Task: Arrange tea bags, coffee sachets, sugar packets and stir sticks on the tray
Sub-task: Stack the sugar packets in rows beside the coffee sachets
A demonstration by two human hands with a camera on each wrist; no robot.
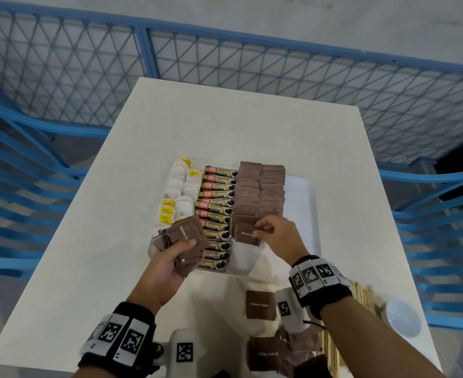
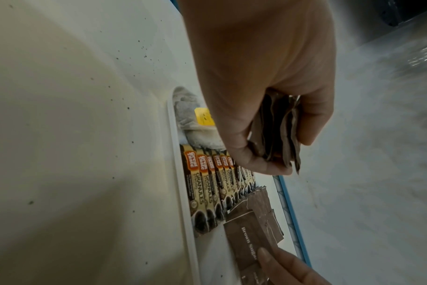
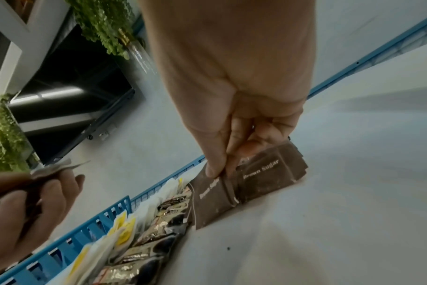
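Nearest the lens, at lower frame: left hand (image 1: 167,264) gripping a fanned stack of sugar packets (image 1: 185,240), fingers curled round it; right hand (image 1: 278,236) pinching one brown sugar packet (image 1: 248,234) and holding it at the near end of the sugar rows. Beyond, ordered by size: blue mesh fencing (image 1: 61,66) running across the upper frame, pale floor behind; white table (image 1: 238,126) filling the centre; white tray (image 1: 304,203) lying mid-frame, carrying tea bags (image 1: 181,186) at left, coffee sachets (image 1: 216,203) in the middle column, sugar rows (image 1: 261,190) at right. Lower right: stir sticks (image 1: 361,296) lying on the table beside a small white bowl (image 1: 403,317); loose sugar packets (image 1: 260,305) lying near the bottom edge.
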